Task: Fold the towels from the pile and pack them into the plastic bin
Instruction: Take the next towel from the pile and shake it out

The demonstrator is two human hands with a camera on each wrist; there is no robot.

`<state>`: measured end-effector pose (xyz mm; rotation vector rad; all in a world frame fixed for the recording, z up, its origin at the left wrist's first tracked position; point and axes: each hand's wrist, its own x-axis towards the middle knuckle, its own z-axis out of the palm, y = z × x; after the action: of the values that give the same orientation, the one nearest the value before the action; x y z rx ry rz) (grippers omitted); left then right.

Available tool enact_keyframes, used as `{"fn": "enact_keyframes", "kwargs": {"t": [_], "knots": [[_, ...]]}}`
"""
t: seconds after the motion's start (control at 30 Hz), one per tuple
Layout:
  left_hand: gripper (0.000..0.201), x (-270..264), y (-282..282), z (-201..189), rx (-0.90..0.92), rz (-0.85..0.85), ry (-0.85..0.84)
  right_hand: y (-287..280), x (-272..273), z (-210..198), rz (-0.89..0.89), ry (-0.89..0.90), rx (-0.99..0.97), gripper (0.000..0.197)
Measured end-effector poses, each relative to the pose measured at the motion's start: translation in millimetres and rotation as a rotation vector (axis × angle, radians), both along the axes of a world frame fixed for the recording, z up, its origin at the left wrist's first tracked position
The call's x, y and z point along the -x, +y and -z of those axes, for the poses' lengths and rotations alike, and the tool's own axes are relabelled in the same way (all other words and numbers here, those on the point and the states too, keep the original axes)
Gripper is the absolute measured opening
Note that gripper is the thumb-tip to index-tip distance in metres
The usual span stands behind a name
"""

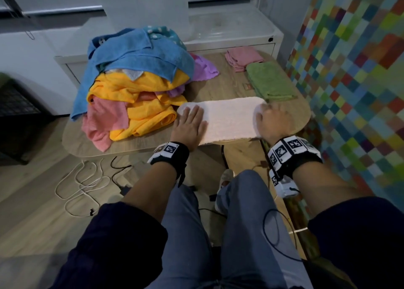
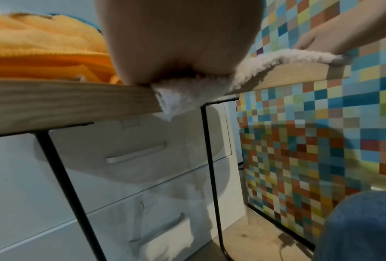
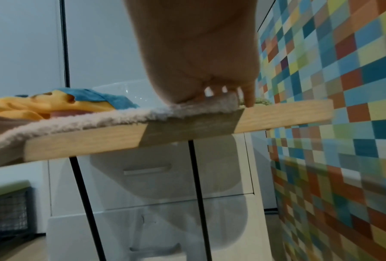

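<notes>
Head view: the cream towel (image 1: 227, 118) beside the pile (image 1: 133, 85) is pressed flat by left hand (image 1: 189, 125); right hand (image 1: 273, 122) pinches its end, folding across judged next.

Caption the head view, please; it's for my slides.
Both hands, left and right, press a white towel flat beside the pile.

A light wooden table (image 1: 220, 87) stood on thin black legs (image 2: 212, 159). Behind its far edge was a white drawer unit (image 2: 142, 155) with bar handles. A wall of small multicoloured squares (image 1: 354, 74) ran past its right edge. White and black cables (image 1: 83, 179) lay coiled on the wood floor below the near-left corner, and a dark wire-mesh crate (image 1: 17, 114) sat at far left.
</notes>
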<state>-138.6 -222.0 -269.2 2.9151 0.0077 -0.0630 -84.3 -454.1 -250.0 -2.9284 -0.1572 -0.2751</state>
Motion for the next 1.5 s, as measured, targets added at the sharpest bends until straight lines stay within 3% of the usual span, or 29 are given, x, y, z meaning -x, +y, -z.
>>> {"fn": "enact_keyframes", "kwargs": {"t": [0.1,0.2,0.33,0.53,0.67,0.83,0.97,1.07,1.2,1.33,1.4,1.5], "knots": [[0.054,1.1,-0.3,-2.3,-0.007,0.005,0.017,-0.2,-0.3,-8.9,0.191,0.094,-0.188,0.049],[0.054,3.1,-1.3,-5.5,-0.023,0.016,0.021,-6.1,-13.9,-11.1,0.21,0.27,-0.435,0.064],[0.052,-1.1,-11.5,-15.8,-0.112,0.036,-0.057,-2.7,-20.6,-20.4,0.205,0.36,-0.624,0.051],[0.057,-4.4,-31.2,-8.2,0.011,0.144,-0.044,12.3,-11.2,-27.7,0.184,0.292,-0.488,0.04],[0.058,-8.3,-25.4,-6.6,0.034,0.167,-0.038,18.1,8.0,-32.5,0.161,0.095,-0.295,0.029],[0.029,-18.9,-18.6,-15.7,0.343,0.102,-0.327,54.4,37.5,-37.9,-0.006,-0.095,-0.282,0.028],[0.039,-19.1,-25.0,-16.0,0.776,-0.085,-0.22,77.4,44.2,-26.1,-0.265,-0.131,-0.334,0.023],[0.035,-22.4,-26.8,-15.2,0.926,-0.163,-0.202,79.8,46.0,-9.2,-0.396,-0.097,-0.428,0.016],[0.018,-27.7,-24.8,-11.8,0.861,-0.171,-0.177,72.8,49.1,0.4,-0.485,-0.059,-0.524,0.012],[0.028,-28.3,-27.4,-12.1,0.784,-0.185,-0.232,67.6,43.9,-8.3,-0.365,-0.155,-0.783,0.026],[0.023,-27.2,-28.1,-11.8,0.789,-0.188,-0.231,66.0,31.2,-5.1,-0.337,-0.164,-0.613,0.038],[0.021,-26.4,-27.3,-9.2,0.805,-0.169,-0.258,66.1,23.8,8.9,-0.411,0.05,-0.252,0.052]]}}
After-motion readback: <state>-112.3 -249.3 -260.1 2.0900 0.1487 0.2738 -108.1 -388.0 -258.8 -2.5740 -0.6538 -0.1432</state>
